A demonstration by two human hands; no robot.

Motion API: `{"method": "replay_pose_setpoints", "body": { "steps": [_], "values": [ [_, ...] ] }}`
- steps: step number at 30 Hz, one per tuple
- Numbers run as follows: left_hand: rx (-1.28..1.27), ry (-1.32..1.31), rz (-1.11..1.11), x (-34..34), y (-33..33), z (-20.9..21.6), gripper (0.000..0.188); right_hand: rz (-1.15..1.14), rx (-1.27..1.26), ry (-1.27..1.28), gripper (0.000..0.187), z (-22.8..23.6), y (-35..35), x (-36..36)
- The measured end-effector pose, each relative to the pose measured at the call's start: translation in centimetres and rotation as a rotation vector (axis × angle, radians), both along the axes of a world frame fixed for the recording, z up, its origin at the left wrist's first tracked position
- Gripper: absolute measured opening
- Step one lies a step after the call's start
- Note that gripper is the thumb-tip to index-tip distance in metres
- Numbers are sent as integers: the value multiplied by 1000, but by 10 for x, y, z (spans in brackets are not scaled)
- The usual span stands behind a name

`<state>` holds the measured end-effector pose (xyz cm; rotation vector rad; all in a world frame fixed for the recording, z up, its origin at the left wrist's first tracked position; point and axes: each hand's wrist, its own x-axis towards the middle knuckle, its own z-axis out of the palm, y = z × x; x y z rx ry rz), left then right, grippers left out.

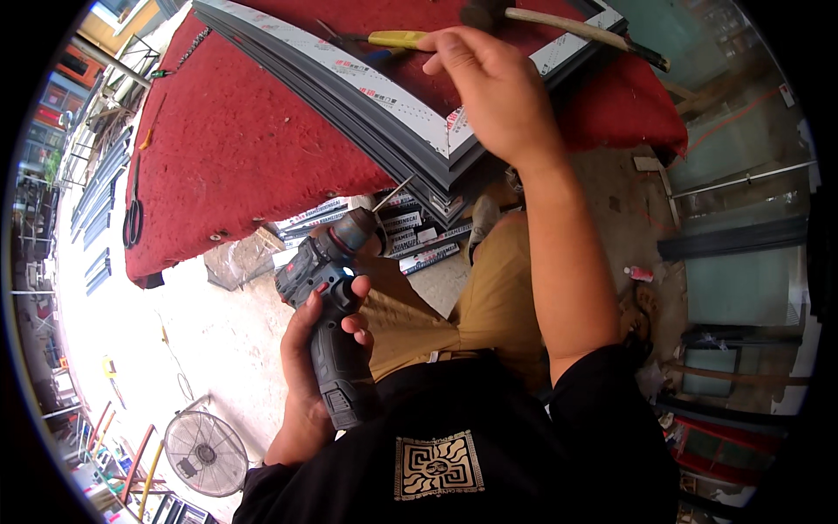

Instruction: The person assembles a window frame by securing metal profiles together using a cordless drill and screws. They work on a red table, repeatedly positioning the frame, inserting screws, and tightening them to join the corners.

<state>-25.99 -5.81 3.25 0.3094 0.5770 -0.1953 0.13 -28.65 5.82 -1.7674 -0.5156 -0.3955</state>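
One drill; one mallet; one fan

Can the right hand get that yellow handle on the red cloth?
Probably yes: the right hand is right by the yellow handle, and nothing seems to stand between them, though I can't tell whether they touch.

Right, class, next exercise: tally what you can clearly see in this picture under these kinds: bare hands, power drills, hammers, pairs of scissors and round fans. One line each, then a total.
Bare hands: 2 (left hand, right hand)
Power drill: 1
Hammer: 1
Pair of scissors: 1
Round fan: 1
Total: 6
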Motion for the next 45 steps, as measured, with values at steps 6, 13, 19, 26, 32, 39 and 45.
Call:
{"method": "replay_pose_setpoints", "body": {
  "steps": [6,13,19,26,32,39,45],
  "values": [
    [-151,-77,-17,0,3,-4,50,132,91,149,44,7,-14,14],
    [-139,-70,-47,-2,4,-5,45,-102,-373,-5,37,13,-20,13],
    [-108,-25,-67,-1,4,0,44,402,-754,-74,23,28,-53,8],
    [-116,-17,-42,-1,4,0,44,533,-674,3,23,42,-52,8],
    [-110,-23,-39,-3,4,-3,41,522,-550,-1,17,36,-53,8],
    [-104,-40,-44,-2,3,-2,40,458,-872,-154,9,61,-37,1],
    [-110,-25,-38,-3,3,-3,40,359,-1073,-553,12,61,-29,-7]
  ]
}}
